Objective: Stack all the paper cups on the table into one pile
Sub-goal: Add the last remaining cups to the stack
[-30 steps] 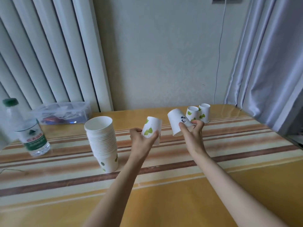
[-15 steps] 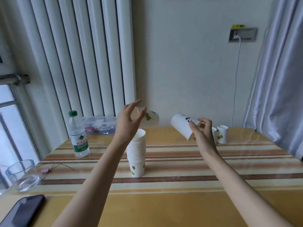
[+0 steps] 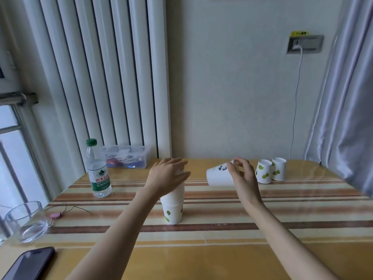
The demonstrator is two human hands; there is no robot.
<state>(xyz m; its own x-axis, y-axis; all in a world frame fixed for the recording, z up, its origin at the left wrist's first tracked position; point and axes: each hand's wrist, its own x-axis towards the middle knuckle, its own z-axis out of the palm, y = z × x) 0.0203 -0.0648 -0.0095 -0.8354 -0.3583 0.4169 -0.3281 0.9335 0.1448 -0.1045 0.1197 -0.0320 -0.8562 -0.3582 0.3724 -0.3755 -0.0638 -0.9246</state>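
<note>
White paper cups nested in a tall pile [image 3: 173, 207] stand mid-tabletop [image 3: 201, 257], the left hand [image 3: 167, 176] laid palm-down over the pile's top, fingers spread loosely. The right hand [image 3: 243, 176] holds a white panda-printed paper cup [image 3: 219, 177] tilted sideways in the air, fingers clamped at its base. Two leaf-printed white cups [image 3: 270, 170] sit behind. A green-capped clear plastic bottle [image 3: 98, 170] shows red Chinese characters on its label.
</note>
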